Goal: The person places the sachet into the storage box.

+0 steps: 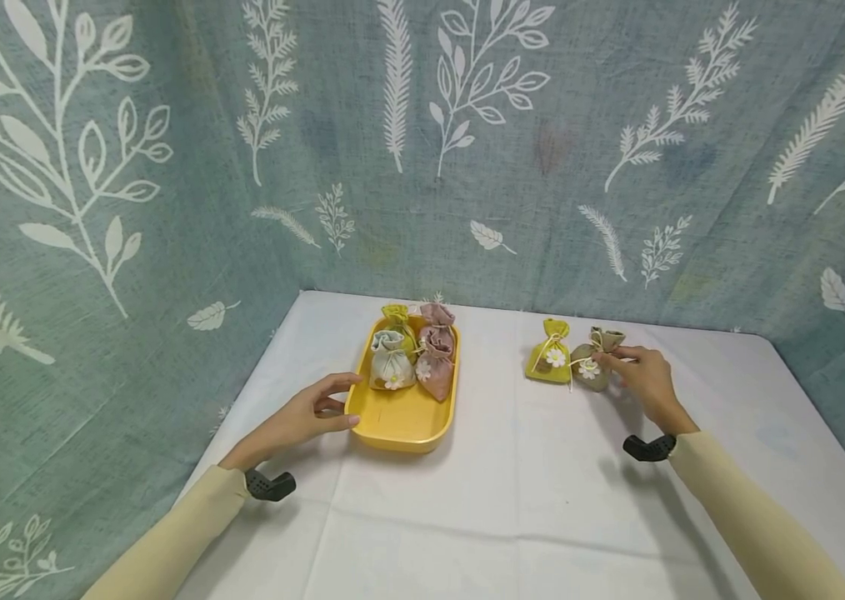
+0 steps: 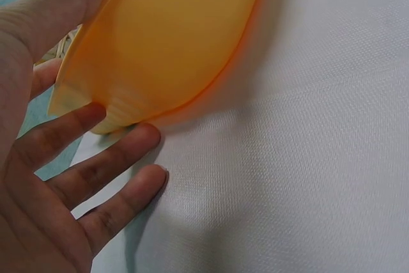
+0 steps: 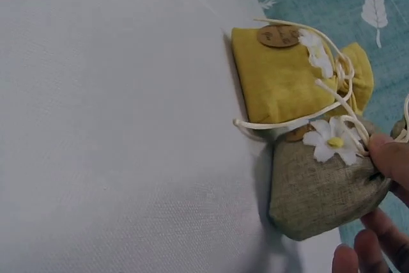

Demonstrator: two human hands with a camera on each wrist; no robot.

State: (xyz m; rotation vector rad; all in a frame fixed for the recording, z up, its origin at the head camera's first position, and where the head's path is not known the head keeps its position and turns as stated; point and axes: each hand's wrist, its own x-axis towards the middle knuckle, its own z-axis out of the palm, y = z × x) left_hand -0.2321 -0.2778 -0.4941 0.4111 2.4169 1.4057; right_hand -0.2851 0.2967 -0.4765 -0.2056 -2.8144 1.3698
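My right hand (image 1: 647, 379) pinches a grey-brown drawstring pouch (image 3: 323, 187) with a white cloth flower near its tied neck. Beside it, a yellow-green pouch (image 1: 548, 358) with a flower and a small oval wooden tag stands on the table. My left hand (image 1: 321, 408) is at the left side of a yellow plastic tray (image 1: 400, 432), its thumb and fingertips touching the rim and outer wall; in the left wrist view the lower fingers are spread. Inside the tray's far half are a pale grey pouch (image 1: 391, 367), a yellow-green pouch (image 1: 396, 314) and mauve pouches (image 1: 437, 379).
A white cloth covers the table (image 1: 497, 500). Behind it and along the left side hangs a blue-green curtain (image 1: 362, 108) with white leaf prints. A black wrist device (image 1: 270, 485) is on the left wrist, another (image 1: 649, 447) on the right.
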